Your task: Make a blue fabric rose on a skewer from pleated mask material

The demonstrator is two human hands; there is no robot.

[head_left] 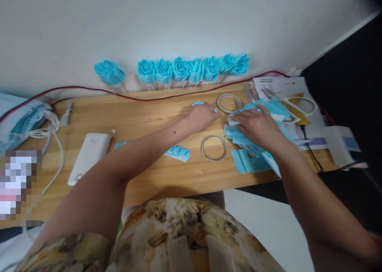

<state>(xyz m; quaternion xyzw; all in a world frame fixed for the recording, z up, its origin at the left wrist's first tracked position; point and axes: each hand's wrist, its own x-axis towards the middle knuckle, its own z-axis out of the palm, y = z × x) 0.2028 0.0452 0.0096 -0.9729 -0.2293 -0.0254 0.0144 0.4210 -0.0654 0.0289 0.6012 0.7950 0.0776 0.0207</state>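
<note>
My left hand [203,116] reaches across the table, fingers low over the wood beside the upper tape roll [229,103]. Bits of a light-blue fabric piece [197,103] show at its back edge and between its fingers, which seem closed on it. My right hand [257,124] lies with spread fingers on a loose pile of blue and white pleated fabric pieces [243,160]; its fingertips touch a whitish piece. Another tape roll [214,148] lies flat below my left hand. Partly hidden behind my left forearm is a gathered blue strip [179,153].
Several blue fabric flowers [180,70] on sticks lean against the wall, one flower [110,73] apart. Scissors [301,105], a yellow tool [301,119] and paper [283,87] lie right. A white power bank [89,156] and cables [55,129] are left. A red-black cord [167,98] runs behind.
</note>
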